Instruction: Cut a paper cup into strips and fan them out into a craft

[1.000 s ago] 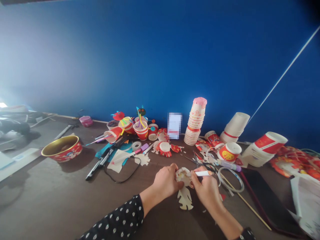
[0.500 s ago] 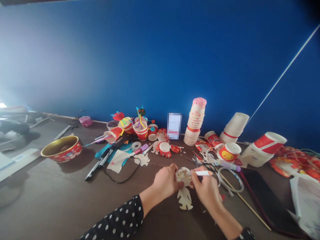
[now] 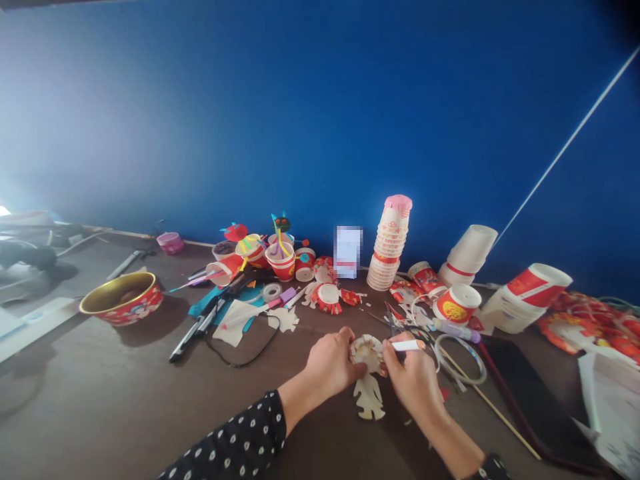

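Head view: two bare hands meet over a dark tabletop [image 3: 130, 400], in front of a blue wall [image 3: 320, 120]. The cut paper piece [image 3: 369, 400] is between them, near the lower middle; its rounded upper part is whitish with a ragged rim, and a pale, notched strip extends from it toward the viewer. The left hand [image 3: 330, 360] pinches the left edge of the rounded part between thumb and fingers. The right hand [image 3: 413, 373] pinches a slim white pen [image 3: 406, 346], its fingertips at the right edge of the same part; the pen's tip is hidden by the fingers, so contact with the paper cannot be told. Both forearms show dark sleeves with white spots [image 3: 230, 437].

Beyond the hands, a tall stack of paper cups [image 3: 386, 260] rises near the wall. Right of it, a red-and-white cup [image 3: 457, 304] stands upside down, behind a purple-capped tube [image 3: 456, 330]. Farther right, a thin stick [image 3: 510, 423] lies beside a dark flat device [image 3: 540, 400]. At left, a red bowl [image 3: 130, 308] with a gold interior is well apart from the left hand, and a black-and-silver tool [image 3: 197, 327] lies between them.
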`<state>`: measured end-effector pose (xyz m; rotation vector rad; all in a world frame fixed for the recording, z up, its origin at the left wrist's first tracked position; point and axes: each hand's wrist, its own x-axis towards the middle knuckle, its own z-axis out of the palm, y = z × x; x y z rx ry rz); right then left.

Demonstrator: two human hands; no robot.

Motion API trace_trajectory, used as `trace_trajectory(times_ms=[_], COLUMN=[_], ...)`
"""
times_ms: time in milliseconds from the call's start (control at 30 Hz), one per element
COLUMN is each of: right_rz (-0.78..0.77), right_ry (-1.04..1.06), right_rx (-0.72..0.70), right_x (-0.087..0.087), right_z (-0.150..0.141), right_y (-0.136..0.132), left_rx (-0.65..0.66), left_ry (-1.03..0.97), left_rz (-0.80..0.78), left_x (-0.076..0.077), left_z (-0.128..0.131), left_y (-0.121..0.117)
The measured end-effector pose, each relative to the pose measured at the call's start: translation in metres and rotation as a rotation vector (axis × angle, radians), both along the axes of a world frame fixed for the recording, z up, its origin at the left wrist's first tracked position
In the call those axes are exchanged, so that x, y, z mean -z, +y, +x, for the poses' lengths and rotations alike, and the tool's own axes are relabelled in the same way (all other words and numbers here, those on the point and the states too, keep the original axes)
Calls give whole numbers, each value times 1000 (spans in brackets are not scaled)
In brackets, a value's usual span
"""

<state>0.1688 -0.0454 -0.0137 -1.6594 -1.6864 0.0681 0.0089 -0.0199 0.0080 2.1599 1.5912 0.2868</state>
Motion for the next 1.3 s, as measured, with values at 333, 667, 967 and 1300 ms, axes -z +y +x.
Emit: trace_trajectory(times_ms=[333,667,967,1300], right_rz=[-25,37,-67,-99], right_ry=[-9,112,298,298], right_rx=[-2,-80,-127,-111], right_x=[-2,-11,-11,-6], right_z=[0,0,-9,-4], right_y=[0,-7,-15,-10], left_rx=[1,-29,-64,-64], left_ry=[-5,-9,-64,-184], left_rz=[-11,-30,-13,16], left_x=[0,4,9,11], left_z=[0,2,2,-1], left_y=[0,2,4,8])
